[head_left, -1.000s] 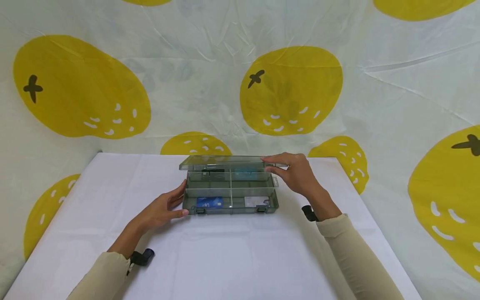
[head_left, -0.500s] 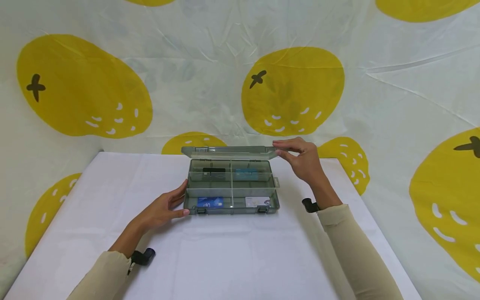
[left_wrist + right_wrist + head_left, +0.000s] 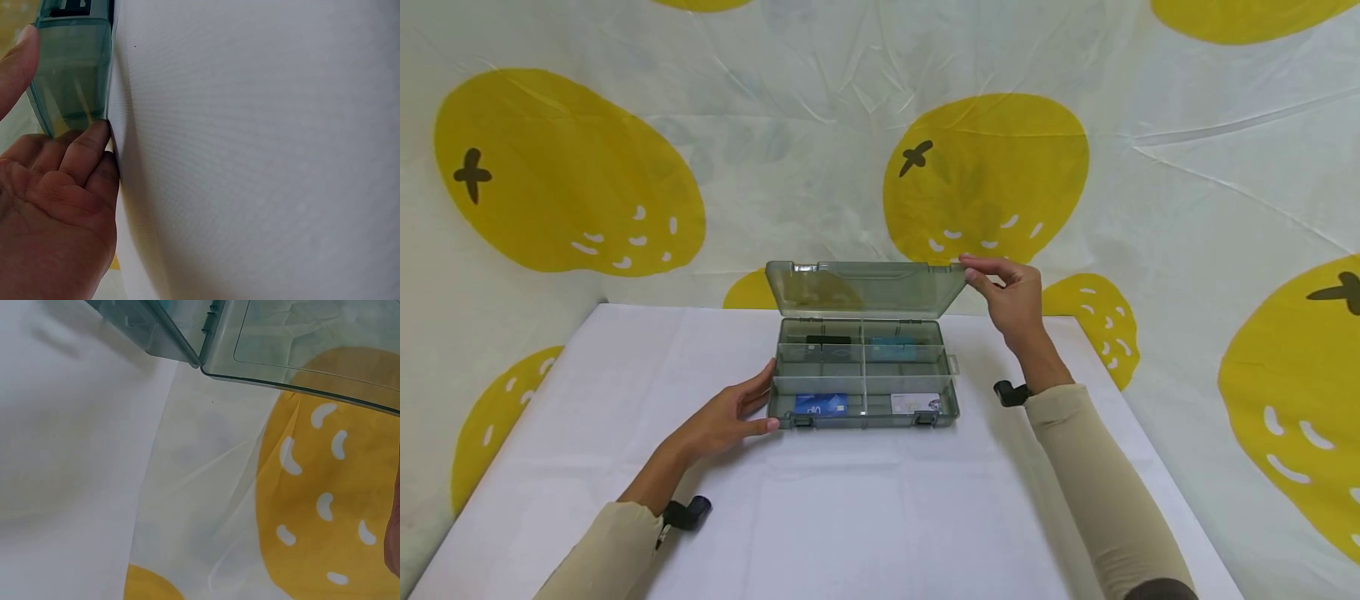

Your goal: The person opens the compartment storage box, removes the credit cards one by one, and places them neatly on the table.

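A smoky grey-green plastic compartment box [image 3: 865,421] sits on the white table with its hinged see-through lid [image 3: 880,287] tilted up at the back. My left hand [image 3: 726,421] holds the box's left end, thumb at the front corner and fingers along the side. At the lid's upper right corner, my right hand [image 3: 1011,296] pinches the edge between thumb and fingers. Inside lie a blue card [image 3: 820,405] front left, a white card [image 3: 915,403] front right, a black card [image 3: 828,342] back left and a light blue card [image 3: 892,348] back right.
A white cloth [image 3: 850,517] covers the table. Behind it hangs a pale curtain [image 3: 790,183] printed with big yellow fruit. A divider tab [image 3: 953,365] sticks out on the box's right side. Two black latches, such as the right latch [image 3: 924,420], sit along its front.
The lid has swung up and back from nearly level to steeply raised, with my right hand rising along with it. My left hand has stayed at the box's left end.
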`<state>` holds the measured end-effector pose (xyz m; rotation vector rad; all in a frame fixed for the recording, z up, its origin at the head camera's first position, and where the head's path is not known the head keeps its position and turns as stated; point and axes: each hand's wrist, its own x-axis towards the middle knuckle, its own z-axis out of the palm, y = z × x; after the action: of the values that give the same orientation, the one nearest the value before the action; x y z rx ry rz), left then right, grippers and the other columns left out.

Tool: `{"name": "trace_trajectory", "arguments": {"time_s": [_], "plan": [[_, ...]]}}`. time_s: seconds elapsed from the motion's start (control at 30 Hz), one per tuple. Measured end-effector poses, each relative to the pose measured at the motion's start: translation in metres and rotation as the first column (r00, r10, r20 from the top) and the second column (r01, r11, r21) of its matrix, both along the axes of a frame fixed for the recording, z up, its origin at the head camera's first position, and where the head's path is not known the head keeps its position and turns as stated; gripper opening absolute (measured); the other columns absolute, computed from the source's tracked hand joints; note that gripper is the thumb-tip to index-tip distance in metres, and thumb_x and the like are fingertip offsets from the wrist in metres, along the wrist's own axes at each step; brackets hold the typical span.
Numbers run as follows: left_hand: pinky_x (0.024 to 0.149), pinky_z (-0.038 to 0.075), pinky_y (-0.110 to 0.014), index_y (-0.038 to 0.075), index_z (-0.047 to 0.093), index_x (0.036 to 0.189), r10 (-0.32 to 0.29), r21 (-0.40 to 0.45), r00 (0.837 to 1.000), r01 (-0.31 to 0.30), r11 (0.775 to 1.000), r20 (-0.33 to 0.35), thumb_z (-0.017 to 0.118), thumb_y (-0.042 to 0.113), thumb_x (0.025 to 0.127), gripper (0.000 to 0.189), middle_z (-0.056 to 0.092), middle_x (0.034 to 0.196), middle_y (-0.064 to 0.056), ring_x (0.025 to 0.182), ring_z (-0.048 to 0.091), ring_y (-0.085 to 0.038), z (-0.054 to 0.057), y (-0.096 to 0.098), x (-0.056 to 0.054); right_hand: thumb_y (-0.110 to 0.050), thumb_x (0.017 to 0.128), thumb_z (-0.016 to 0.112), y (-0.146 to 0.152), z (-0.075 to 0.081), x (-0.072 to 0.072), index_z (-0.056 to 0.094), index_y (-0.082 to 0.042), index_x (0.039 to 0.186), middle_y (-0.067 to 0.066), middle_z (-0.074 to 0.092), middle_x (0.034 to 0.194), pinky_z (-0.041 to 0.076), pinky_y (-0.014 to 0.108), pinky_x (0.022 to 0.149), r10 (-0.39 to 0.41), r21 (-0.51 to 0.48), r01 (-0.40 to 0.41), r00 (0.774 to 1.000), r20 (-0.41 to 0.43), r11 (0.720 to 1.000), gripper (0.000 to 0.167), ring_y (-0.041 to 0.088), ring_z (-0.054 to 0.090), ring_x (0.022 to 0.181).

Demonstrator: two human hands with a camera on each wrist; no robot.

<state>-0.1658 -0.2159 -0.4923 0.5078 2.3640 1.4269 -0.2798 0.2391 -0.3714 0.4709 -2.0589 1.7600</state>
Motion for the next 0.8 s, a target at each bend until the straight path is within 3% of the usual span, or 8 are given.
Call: {"name": "trace_trajectory", "arguments": {"time_s": [0.23, 0.53, 0.8], "plan": [[0.126, 0.027, -0.052, 0.014, 0.010, 0.172, -0.007, 0.021, 1.000, 0.007, 1.000, -0.004, 0.083, 0.025, 0.094, 0.108, 0.010, 0.179, -0.012, 0.159, 0.032, -0.040, -0.001, 0.000, -0.001, -0.006, 0.099, 0.074, 0.000, -0.004, -0.016, 0.077, 0.006, 0.119, 0.002, 0.082, 0.109, 0.064, 0.023, 0.090, 0.014, -0.123, -0.005, 0.998, 0.066, 0.992, 0.024, 0.017, 0.074, 0.097], [0.127, 0.028, -0.051, 0.016, 0.010, 0.172, 0.003, 0.004, 1.000, -0.003, 1.000, 0.007, 0.083, 0.028, 0.093, 0.108, 0.011, 0.179, -0.010, 0.160, 0.031, -0.039, -0.001, -0.001, 0.000, -0.014, 0.100, 0.073, -0.006, -0.002, -0.025, 0.078, -0.001, 0.123, 0.000, 0.080, 0.114, 0.064, 0.024, 0.090, -0.019, -0.145, 0.037, 0.992, 0.127, 0.989, 0.027, 0.016, 0.073, 0.103], [0.127, 0.027, -0.051, 0.017, 0.010, 0.172, 0.008, -0.005, 1.000, -0.008, 1.000, 0.008, 0.083, 0.026, 0.094, 0.107, 0.011, 0.179, -0.009, 0.160, 0.031, -0.038, 0.000, 0.001, 0.001, -0.009, 0.099, 0.074, -0.010, 0.003, -0.041, 0.078, 0.000, 0.124, -0.002, 0.082, 0.111, 0.065, 0.023, 0.085, -0.018, -0.193, 0.048, 0.988, 0.152, 0.980, 0.027, 0.017, 0.075, 0.099]]}}
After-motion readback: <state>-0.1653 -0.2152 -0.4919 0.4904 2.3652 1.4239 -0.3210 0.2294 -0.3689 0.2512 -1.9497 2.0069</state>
